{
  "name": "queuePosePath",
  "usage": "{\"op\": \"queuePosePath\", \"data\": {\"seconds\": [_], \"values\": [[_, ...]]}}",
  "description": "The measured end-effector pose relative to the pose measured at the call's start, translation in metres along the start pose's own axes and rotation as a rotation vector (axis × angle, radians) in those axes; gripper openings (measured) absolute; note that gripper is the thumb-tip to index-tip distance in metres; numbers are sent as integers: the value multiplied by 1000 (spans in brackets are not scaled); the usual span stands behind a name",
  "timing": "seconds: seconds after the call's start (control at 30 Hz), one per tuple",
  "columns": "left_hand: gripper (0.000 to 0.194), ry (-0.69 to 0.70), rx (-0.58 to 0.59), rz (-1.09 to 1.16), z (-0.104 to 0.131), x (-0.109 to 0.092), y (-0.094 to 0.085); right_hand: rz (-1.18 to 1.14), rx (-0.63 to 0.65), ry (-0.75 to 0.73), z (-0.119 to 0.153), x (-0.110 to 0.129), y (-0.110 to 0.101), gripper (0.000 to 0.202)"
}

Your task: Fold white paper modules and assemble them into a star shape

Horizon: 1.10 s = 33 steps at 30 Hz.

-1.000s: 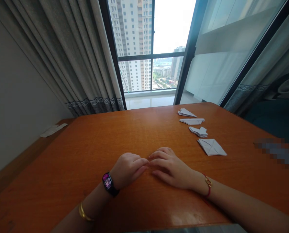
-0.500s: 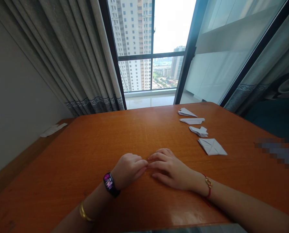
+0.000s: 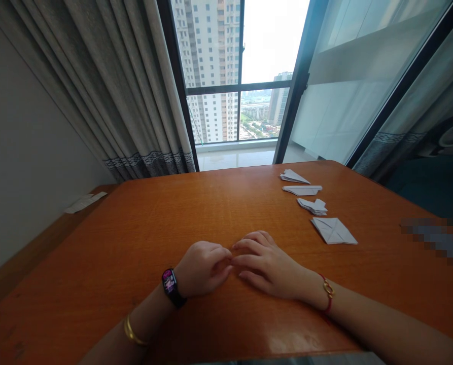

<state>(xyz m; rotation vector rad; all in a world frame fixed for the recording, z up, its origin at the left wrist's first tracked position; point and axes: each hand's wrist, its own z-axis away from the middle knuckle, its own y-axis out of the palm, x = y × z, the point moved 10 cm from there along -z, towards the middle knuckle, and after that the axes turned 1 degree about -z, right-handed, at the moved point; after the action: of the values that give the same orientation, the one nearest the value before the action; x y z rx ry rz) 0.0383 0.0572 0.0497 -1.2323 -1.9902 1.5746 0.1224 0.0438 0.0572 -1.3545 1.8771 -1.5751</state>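
Observation:
My left hand (image 3: 203,268), with a smartwatch (image 3: 172,287) and a gold bangle (image 3: 131,332) on its arm, is loosely curled over the table. Its thumb sits a little apart from the forefinger, and nothing shows between them. My right hand (image 3: 270,266) lies with its fingers spread, a red cord bracelet (image 3: 328,290) around the wrist. The fingertips of both hands meet or nearly meet. Nearest to the right hand is a square of folded white paper (image 3: 335,231). Beyond it lie an angular folded paper (image 3: 313,206), a long flat one (image 3: 302,190) and a pointed one (image 3: 293,176).
The wooden table (image 3: 142,223) reaches toward a window (image 3: 237,116). At the left, white paper (image 3: 85,203) lies on a ledge by the wall. A grey curtain (image 3: 142,101) hangs behind. A pixelated patch covers something at the right edge.
My left thumb has dropped slightly away from the forefinger. The right hand stays about where it was, and the folded papers have not moved on the table.

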Motion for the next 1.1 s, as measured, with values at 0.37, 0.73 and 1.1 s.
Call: {"op": "queuePosePath", "data": {"seconds": [0.37,0.73,1.1], "values": [[11,-20,49,56,0,6,7,66,-38,-29,2,1,-1,22],[12,-39,86,64,0,8,12,98,-31,-28,2,-1,0,23],[17,-35,81,45,1,9,11,84,-2,-12,1,-3,0,27]]}}
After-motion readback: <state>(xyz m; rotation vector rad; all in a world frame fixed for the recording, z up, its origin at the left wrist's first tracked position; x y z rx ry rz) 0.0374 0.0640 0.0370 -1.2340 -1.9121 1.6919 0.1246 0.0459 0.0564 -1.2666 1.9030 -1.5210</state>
